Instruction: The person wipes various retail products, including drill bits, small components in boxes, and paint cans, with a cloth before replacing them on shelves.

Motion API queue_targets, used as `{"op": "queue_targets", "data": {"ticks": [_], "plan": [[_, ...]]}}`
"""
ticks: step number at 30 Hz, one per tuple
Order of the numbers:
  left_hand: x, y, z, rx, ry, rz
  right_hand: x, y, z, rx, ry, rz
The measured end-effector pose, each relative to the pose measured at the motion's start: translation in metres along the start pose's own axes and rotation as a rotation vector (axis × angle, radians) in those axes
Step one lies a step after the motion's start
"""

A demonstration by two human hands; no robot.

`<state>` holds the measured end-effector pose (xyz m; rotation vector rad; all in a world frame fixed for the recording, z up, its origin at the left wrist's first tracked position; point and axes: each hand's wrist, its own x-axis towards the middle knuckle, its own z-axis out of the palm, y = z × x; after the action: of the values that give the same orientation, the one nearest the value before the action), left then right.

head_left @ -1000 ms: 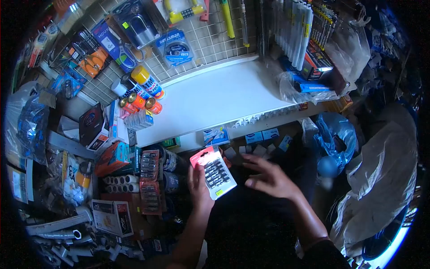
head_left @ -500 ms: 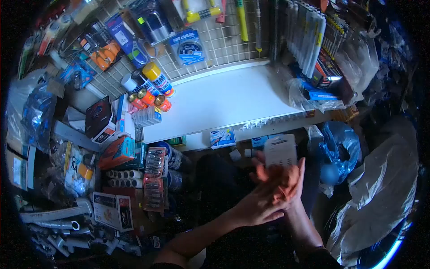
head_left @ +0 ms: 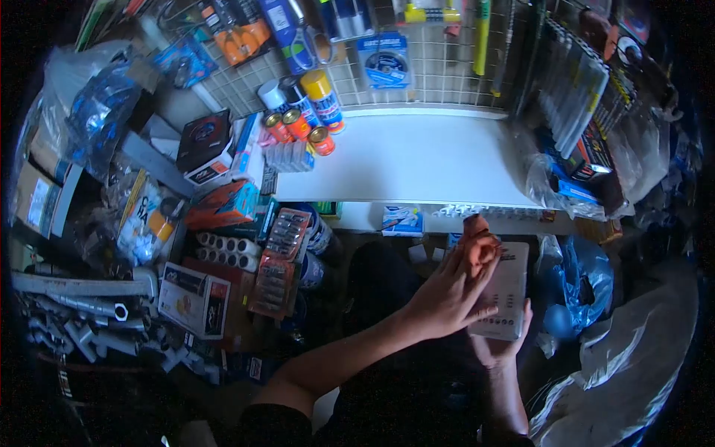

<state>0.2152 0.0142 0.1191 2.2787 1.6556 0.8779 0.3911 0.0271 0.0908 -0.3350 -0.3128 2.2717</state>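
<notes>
My right hand [head_left: 506,344] holds a pale, flat box [head_left: 500,294] with small dark print from below, its fingers around the lower end. Over the box's upper left part reaches my left hand [head_left: 447,298], its fingers closed on a crumpled orange-red cloth [head_left: 479,246]. The cloth lies at the upper left edge of the box. Part of the box's face is hidden behind my left hand.
Ahead is a white shelf [head_left: 424,160] with spray cans [head_left: 322,100] and small tins at its left end. Boxes and blister packs [head_left: 279,264] are stacked at left. A blue plastic bag [head_left: 585,283] sits at right.
The view has shifted, so the shelf sits further right and higher. My hands have moved apart; the box now stands more exposed in my right hand, with the cloth at its upper left.
</notes>
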Motion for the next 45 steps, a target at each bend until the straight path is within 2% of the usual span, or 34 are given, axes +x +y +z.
{"op": "queue_targets", "data": {"ticks": [2, 3, 4, 6, 7, 10, 12, 13, 15, 16, 18, 19, 21, 23, 24, 25, 28, 31, 34, 35, 36, 38, 39, 40, 42, 44, 45], "plan": [[-0.015, 0.014, 0.012, 0.06, 0.124, 0.036, 0.008, -0.004, -0.003, 0.115, 0.018, -0.047], [-0.019, 0.02, 0.017, 0.004, 0.127, 0.092, 0.011, -0.007, 0.0, 0.08, -0.047, -0.022], [-0.028, 0.028, 0.019, 0.082, 0.066, 0.064, 0.015, -0.006, 0.006, 0.119, 0.092, -0.055], [-0.033, 0.032, 0.022, -0.09, 0.014, 0.069, 0.026, -0.004, -0.004, 0.128, 0.092, -0.054], [-0.037, 0.037, 0.023, -0.008, 0.095, 0.093, 0.028, -0.002, -0.008, 0.075, 0.062, -0.05], [-0.043, 0.038, 0.025, -0.073, 0.138, 0.225, 0.036, 0.004, -0.002, -0.03, -0.023, -0.031], [-0.04, 0.04, 0.025, -0.225, 0.249, 0.269, 0.037, 0.007, 0.004, -0.02, -0.069, -0.011], [-0.043, 0.041, 0.023, -0.238, 0.201, 0.251, 0.039, 0.004, 0.0, 0.481, -0.078, 0.063], [-0.04, 0.04, 0.015, -0.235, 0.18, 0.226, 0.039, 0.004, 0.008, 0.479, -0.096, 0.055], [-0.037, 0.038, 0.012, -0.217, 0.208, 0.219, 0.037, 0.005, 0.013, -0.026, -0.115, -0.024], [-0.034, 0.033, 0.003, -0.147, 0.233, 0.228, 0.034, 0.005, 0.005, -0.024, -0.159, -0.026], [-0.035, 0.03, 0.002, -0.145, 0.223, 0.189, 0.03, 0.003, -0.016, 0.017, -0.148, -0.025], [-0.034, 0.023, 0.002, -0.17, 0.199, 0.074, 0.026, 0.004, -0.016, 0.137, -0.01, -0.002], [-0.033, 0.014, -0.003, -0.006, 0.247, 0.056, 0.022, 0.006, -0.011, 0.224, 0.099, 0.016], [-0.032, 0.01, -0.004, 0.102, 0.259, 0.057, 0.022, 0.008, -0.01, 0.199, 0.079, 0.034], [-0.033, 0.008, -0.003, 0.061, 0.292, -0.048, 0.022, 0.01, -0.009, 0.175, 0.059, 0.052], [-0.033, 0.001, -0.006, 0.197, 0.238, -0.164, 0.021, 0.014, -0.013, 0.01, -0.147, 0.128], [-0.03, -0.007, -0.011, 0.21, 0.06, -0.351, 0.027, 0.008, -0.026, -0.112, -0.263, 0.224], [-0.032, -0.019, 0.009, 0.081, 0.146, -0.317, 0.03, 0.004, -0.061, -0.387, -0.073, 0.187], [-0.033, -0.028, 0.026, -0.316, 0.235, -0.278, 0.031, 0.011, -0.038, -0.482, 0.049, 0.102], [-0.033, -0.023, 0.016, -0.641, 0.116, -0.293, 0.049, 0.017, -0.016, -0.653, -0.119, -0.009], [-0.026, -0.008, -0.015, -1.176, -0.144, -0.527, 0.053, 0.017, -0.019, -1.055, -0.036, -0.173], [-0.033, -0.007, 0.009, -0.904, 0.17, -0.251, 0.061, 0.017, -0.019, -0.994, 0.006, -0.173], [-0.038, -0.007, 0.01, -0.984, 0.21, -0.332, 0.064, 0.018, -0.018, -0.819, -0.034, -0.122], [-0.048, -0.036, 0.016, -0.833, 0.186, -0.555, 0.069, 0.018, -0.001, -0.864, -0.115, -0.166], [-0.062, -0.048, -0.003, -1.252, 0.276, -0.695, 0.069, 0.02, 0.023, -0.966, -0.151, -0.102], [-0.074, -0.057, -0.01, -1.258, 0.338, -0.682, 0.069, 0.023, 0.02, -1.036, -0.125, -0.168]]}}
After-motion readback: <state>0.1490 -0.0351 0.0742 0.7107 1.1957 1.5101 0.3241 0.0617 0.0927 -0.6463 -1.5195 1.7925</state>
